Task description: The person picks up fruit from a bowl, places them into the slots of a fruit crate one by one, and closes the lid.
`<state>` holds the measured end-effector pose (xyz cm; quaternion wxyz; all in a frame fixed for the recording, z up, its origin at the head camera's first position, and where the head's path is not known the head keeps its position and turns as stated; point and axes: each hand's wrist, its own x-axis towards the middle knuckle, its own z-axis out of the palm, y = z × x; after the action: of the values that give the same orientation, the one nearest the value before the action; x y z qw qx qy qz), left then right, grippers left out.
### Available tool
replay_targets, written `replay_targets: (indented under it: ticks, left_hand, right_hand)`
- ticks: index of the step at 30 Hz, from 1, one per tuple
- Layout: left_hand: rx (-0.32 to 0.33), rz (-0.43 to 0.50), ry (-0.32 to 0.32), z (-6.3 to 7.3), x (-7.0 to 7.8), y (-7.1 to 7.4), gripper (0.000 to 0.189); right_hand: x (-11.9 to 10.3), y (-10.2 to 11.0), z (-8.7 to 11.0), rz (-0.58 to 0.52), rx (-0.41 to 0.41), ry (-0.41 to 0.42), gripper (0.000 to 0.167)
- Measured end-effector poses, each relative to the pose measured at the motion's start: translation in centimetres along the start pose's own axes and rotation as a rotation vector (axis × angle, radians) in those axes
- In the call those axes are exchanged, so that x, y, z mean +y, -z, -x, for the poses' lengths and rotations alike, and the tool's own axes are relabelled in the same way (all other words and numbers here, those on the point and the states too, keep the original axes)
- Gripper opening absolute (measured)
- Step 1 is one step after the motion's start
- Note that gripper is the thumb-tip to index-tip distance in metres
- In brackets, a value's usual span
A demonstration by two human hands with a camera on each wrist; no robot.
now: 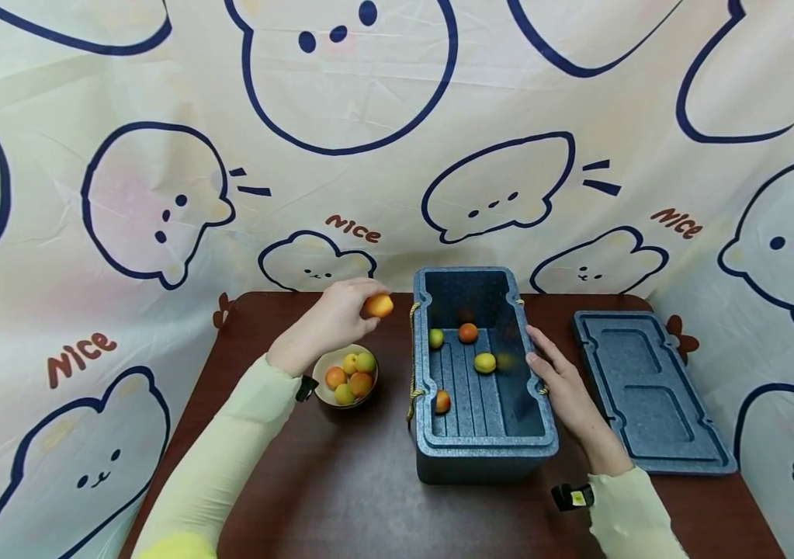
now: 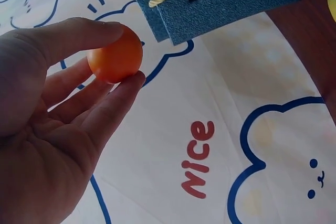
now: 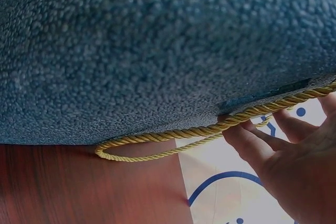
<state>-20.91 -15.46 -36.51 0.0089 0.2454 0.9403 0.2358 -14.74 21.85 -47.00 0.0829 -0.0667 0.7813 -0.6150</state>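
My left hand (image 1: 332,324) is raised above the far side of the fruit bowl, left of the foam box. It pinches a small round orange fruit (image 2: 116,56) between thumb and fingertips; the fruit's exact kind cannot be told. Against the right wall of the blue-grey foam box (image 1: 487,449) rests my right hand (image 1: 567,388), its fingers loosely extended at the rim. In the right wrist view those fingers touch the box beside its yellow rope handle (image 3: 184,133). Inside the open box lie a yellow lemon-like fruit (image 1: 485,362), an orange-red fruit (image 1: 468,333), a green fruit (image 1: 436,338) and a reddish-yellow fruit (image 1: 442,401).
A bowl (image 1: 325,359) with several yellow, green and orange fruits stands left of the box. The box's lid (image 1: 655,388) lies flat on the brown table (image 1: 341,489) at the right. A printed cloth (image 1: 397,194) hangs behind and around the table.
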Motion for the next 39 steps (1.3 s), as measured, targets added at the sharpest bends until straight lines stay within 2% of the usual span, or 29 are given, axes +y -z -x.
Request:
replay_targets:
  ticks: [8,23,31,39]
  left_hand:
    - [0.021,-0.025,-0.078,-0.8,0.7,0.2,0.040]
    - [0.000,0.004,-0.107,-1.6,2.2,0.3,0.043]
    - [0.005,-0.013,-0.131,-2.1,3.0,0.3,0.044]
    - [-0.009,-0.006,-0.129,-2.5,3.7,0.1,0.046]
  right_hand:
    - [-0.1,0.0,-0.1,-0.002,0.003,-0.006,0.058]
    - [0.0,-0.1,-0.2,0.006,0.000,-0.011,0.060]
    - [0.0,-0.1,-0.1,0.008,-0.002,-0.011,0.059]
    - [0.0,-0.1,0.1,0.002,0.002,-0.003,0.058]
